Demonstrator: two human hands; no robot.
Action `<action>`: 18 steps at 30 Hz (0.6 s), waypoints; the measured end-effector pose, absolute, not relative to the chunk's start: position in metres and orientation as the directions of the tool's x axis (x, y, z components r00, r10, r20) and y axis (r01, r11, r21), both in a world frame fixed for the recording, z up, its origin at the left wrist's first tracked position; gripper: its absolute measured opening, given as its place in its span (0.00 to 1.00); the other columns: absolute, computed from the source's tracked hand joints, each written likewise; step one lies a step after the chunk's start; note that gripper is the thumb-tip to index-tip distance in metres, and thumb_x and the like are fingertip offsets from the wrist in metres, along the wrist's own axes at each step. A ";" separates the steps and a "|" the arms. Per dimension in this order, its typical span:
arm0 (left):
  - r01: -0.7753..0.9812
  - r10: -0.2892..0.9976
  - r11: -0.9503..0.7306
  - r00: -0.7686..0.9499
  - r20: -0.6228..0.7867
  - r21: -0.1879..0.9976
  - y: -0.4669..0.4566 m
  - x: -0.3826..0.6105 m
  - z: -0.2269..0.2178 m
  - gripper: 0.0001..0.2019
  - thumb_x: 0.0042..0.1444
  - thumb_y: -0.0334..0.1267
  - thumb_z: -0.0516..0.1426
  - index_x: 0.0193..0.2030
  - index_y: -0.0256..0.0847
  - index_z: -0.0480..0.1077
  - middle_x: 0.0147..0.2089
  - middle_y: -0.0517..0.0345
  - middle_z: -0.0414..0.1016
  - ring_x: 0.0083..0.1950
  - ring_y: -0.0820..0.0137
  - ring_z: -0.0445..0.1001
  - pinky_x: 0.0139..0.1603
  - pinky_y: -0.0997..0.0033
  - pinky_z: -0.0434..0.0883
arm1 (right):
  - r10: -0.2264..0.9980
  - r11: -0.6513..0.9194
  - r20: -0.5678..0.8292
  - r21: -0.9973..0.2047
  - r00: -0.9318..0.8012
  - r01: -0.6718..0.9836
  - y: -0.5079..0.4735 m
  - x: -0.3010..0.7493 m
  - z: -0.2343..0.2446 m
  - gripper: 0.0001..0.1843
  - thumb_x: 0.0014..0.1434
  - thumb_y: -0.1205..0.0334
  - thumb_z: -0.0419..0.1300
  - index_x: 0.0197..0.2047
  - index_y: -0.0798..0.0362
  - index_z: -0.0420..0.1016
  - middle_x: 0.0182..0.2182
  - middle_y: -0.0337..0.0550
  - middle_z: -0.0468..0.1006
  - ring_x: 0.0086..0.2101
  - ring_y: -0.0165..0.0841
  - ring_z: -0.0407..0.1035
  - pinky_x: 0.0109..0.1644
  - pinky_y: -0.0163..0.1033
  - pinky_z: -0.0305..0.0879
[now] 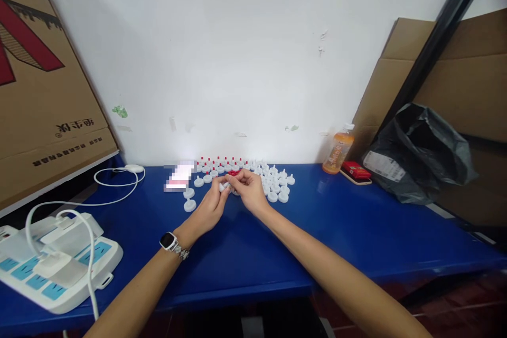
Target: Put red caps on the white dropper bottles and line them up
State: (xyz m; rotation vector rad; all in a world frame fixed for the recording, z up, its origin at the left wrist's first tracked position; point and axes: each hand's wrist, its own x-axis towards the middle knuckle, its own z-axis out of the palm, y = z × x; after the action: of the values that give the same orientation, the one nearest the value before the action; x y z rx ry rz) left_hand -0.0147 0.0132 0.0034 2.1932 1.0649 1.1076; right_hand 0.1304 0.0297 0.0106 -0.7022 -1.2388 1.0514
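My left hand (209,206) is closed around a white nozzle cap (222,187), only part of which shows between the fingers. Meeting it from the right, my right hand (252,191) pinches thumb and fingers together at the cap's end; whatever is in that pinch is too small to make out. Just behind my hands lies a pile of small red tips (233,172). Farther back, rows of white caps with red tips (214,171) stand near the wall. Plain white nozzle caps (282,196) cluster to the right, and a few more (189,205) stand left of my hands.
On the blue table (253,253), a power strip (59,269) with white cables occupies the left side. An orange drink bottle (338,152), a red box (356,170) on a phone-like slab and a dark plastic bag (420,158) are at right. A large carton (47,95) rises at left.
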 end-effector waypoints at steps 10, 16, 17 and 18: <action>0.491 0.833 -0.547 0.400 0.382 0.678 0.013 -0.020 0.006 0.24 0.68 0.51 0.48 0.64 0.40 0.52 0.43 0.53 0.72 0.37 0.66 0.73 0.42 0.64 0.71 | 0.920 0.298 0.327 -0.942 -0.216 -0.156 0.031 0.153 0.019 0.20 0.46 0.47 0.72 0.31 0.53 0.72 0.23 0.36 0.75 0.23 0.27 0.67 0.30 0.34 0.62; 0.642 0.831 -0.509 0.193 0.521 0.574 0.021 -0.032 0.012 0.23 0.69 0.50 0.47 0.64 0.41 0.55 0.47 0.52 0.72 0.50 0.62 0.73 0.55 0.58 0.68 | 0.905 0.417 0.382 -0.885 -0.189 0.207 0.031 0.174 0.023 0.15 0.54 0.50 0.66 0.31 0.54 0.75 0.24 0.39 0.77 0.25 0.29 0.68 0.30 0.34 0.62; 0.660 0.819 -0.509 0.172 0.548 0.553 0.024 -0.033 0.014 0.20 0.70 0.48 0.45 0.62 0.41 0.59 0.47 0.52 0.72 0.51 0.62 0.72 0.55 0.58 0.67 | 0.902 0.428 0.389 -0.856 -0.186 0.290 0.030 0.178 0.024 0.14 0.55 0.51 0.65 0.31 0.54 0.75 0.23 0.39 0.76 0.24 0.29 0.67 0.29 0.34 0.61; 0.682 0.805 -0.515 0.176 0.566 0.519 0.027 -0.034 0.016 0.18 0.70 0.47 0.45 0.59 0.40 0.62 0.46 0.52 0.72 0.51 0.62 0.72 0.55 0.59 0.67 | 0.901 0.433 0.388 -0.825 -0.194 0.362 0.029 0.182 0.024 0.12 0.56 0.53 0.65 0.30 0.54 0.75 0.23 0.38 0.76 0.24 0.28 0.67 0.28 0.33 0.60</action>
State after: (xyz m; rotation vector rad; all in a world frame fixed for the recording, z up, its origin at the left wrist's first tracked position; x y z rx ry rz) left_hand -0.0341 0.0268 0.0161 2.2923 1.4627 1.2543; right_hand 0.1815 0.0292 0.0240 -1.0916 -1.7605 0.7294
